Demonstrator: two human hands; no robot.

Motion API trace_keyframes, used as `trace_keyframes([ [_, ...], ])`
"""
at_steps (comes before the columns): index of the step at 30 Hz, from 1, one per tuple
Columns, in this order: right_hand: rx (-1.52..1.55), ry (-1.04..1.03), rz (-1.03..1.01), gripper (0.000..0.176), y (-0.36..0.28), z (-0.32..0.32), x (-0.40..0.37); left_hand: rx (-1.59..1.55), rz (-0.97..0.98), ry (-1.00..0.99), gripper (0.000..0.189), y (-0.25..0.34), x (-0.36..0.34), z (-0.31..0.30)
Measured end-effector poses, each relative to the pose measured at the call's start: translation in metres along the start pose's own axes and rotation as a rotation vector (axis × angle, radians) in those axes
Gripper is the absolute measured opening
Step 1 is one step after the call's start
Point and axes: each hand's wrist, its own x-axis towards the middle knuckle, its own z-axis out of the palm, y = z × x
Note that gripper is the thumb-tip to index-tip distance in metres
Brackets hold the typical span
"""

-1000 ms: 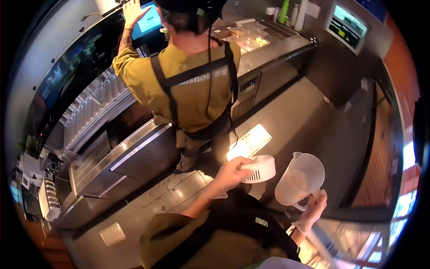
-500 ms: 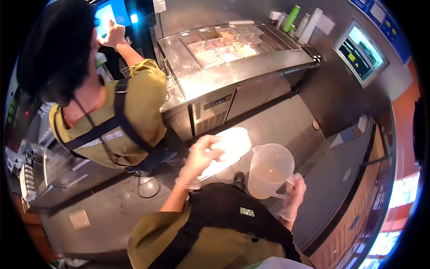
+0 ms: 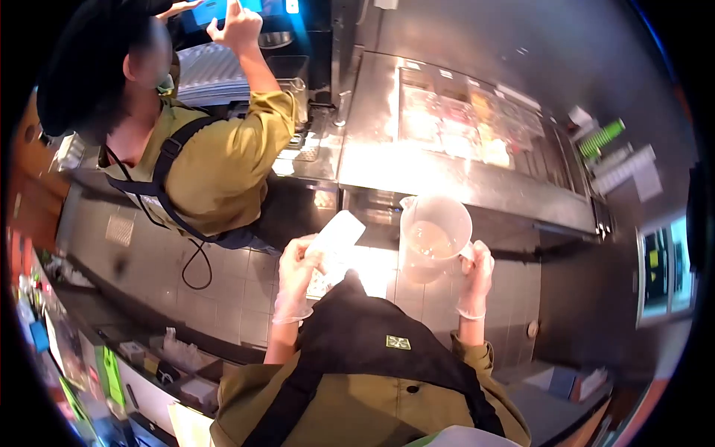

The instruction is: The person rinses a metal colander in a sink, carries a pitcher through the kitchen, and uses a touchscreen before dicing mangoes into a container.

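My right hand, in a clear glove, is closed round the handle of a translucent plastic pitcher. A little see-through liquid seems to lie in its bottom; the spout points up and left. In my left hand, gloved as well, a white flat-looking piece with rounded corners is gripped by one edge. Glare washes out its surface, so its exact kind cannot be made out. Both hands are in front of my dark apron, apart from each other, with the pitcher to the right of the white piece.
A co-worker stands at the left, one hand raised at a lit blue screen. Ahead runs a steel counter with several food containers. Green cups stand at the right; a shelf of supplies is lower left.
My view has turned rightward, nearer the steel counter. Both hands keep their hold on the pitcher and the white piece, which is now tilted differently. The co-worker's hand stays at the screen.
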Motion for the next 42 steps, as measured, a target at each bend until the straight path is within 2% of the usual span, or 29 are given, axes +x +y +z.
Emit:
trace_keyframes([
  [2, 0.138, 0.028, 0.09, 0.025, 0.014, 0.016, 0.055, -0.005, 0.035, 0.056, 0.013, -0.018, 0.019, -0.003],
  [3, 0.103, -0.012, 0.073, 0.024, 0.02, 0.026, 0.074, 0.054, 0.096, 0.076, 0.013, -0.024, 0.028, -0.002],
  [4, 0.069, -0.052, 0.054, 0.022, 0.026, 0.036, 0.093, 0.115, 0.053, 0.11, 0.014, -0.025, 0.036, 0.0],
  [6, 0.154, -0.165, 0.039, 0.02, 0.067, 0.044, 0.141, 0.008, 0.073, 0.105, 0.015, -0.02, 0.049, 0.016],
  [8, 0.23, -0.058, 0.118, 0.024, 0.083, 0.073, 0.174, -0.046, 0.052, 0.105, 0.016, -0.023, 0.064, 0.025],
  [9, 0.214, -0.133, 0.098, 0.026, 0.099, 0.075, 0.193, -0.079, 0.062, 0.109, 0.016, -0.022, 0.077, 0.031],
  [10, 0.24, -0.129, 0.173, 0.026, 0.107, 0.085, 0.212, -0.113, 0.06, 0.123, 0.017, -0.016, 0.086, 0.041],
  [12, 0.201, -0.148, 0.219, 0.016, 0.118, 0.098, 0.236, 0.021, 0.056, 0.125, 0.019, -0.019, 0.106, 0.046],
  [15, 0.23, -0.077, 0.226, 0.016, 0.123, 0.129, 0.254, 0.15, 0.192, 0.107, 0.021, -0.025, 0.122, 0.054],
  [17, 0.255, -0.127, 0.22, 0.017, 0.111, 0.147, 0.257, 0.203, 0.174, 0.098, 0.023, -0.032, 0.131, 0.055],
  [18, 0.255, -0.153, 0.214, 0.017, 0.105, 0.152, 0.262, 0.224, 0.144, 0.105, 0.023, -0.028, 0.132, 0.058],
  [19, 0.269, -0.028, 0.178, 0.018, 0.12, 0.157, 0.271, 0.24, 0.113, 0.113, 0.024, -0.026, 0.132, 0.063],
  [21, 0.254, -0.232, 0.085, 0.022, 0.111, 0.158, 0.277, 0.343, 0.061, 0.156, 0.024, -0.012, 0.133, 0.074],
  [23, 0.261, -0.323, 0.004, 0.032, 0.118, 0.165, 0.291, 0.299, 0.037, 0.15, 0.024, -0.028, 0.136, 0.076],
  [26, 0.052, -0.319, 0.084, 0.036, 0.155, 0.164, 0.342, 0.244, -0.017, 0.138, 0.024, -0.039, 0.149, 0.084],
  [28, 0.03, -0.344, -0.011, 0.039, 0.153, 0.179, 0.357, 0.303, -0.037, 0.155, 0.024, -0.04, 0.156, 0.093],
  [30, -0.006, -0.378, -0.076, 0.042, 0.143, 0.191, 0.368, 0.491, -0.007, 0.129, 0.027, -0.038, 0.166, 0.103],
  [32, -0.061, -0.379, -0.12, 0.044, 0.16, 0.199, 0.391, 0.628, 0.011, 0.077, 0.028, -0.038, 0.176, 0.113],
  [33, -0.087, -0.382, -0.144, 0.045, 0.166, 0.202, 0.401, 0.701, 0.14, 0.064, 0.029, -0.042, 0.181, 0.119],
  [37, -0.055, -0.489, -0.095, 0.049, 0.163, 0.207, 0.416, 0.884, 0.247, -0.091, 0.029, -0.064, 0.219, 0.152],
  [40, -0.076, -0.629, -0.095, 0.035, 0.165, 0.197, 0.424, 1.02, 0.581, -0.112, 0.017, -0.102, 0.248, 0.166],
  [41, -0.152, -0.648, -0.044, 0.037, 0.161, 0.193, 0.426, 1.027, 0.641, -0.121, 0.012, -0.108, 0.256, 0.171],
  [42, -0.13, -0.63, -0.004, 0.038, 0.148, 0.195, 0.42, 1.081, 0.667, -0.114, 0.015, -0.116, 0.261, 0.174],
])
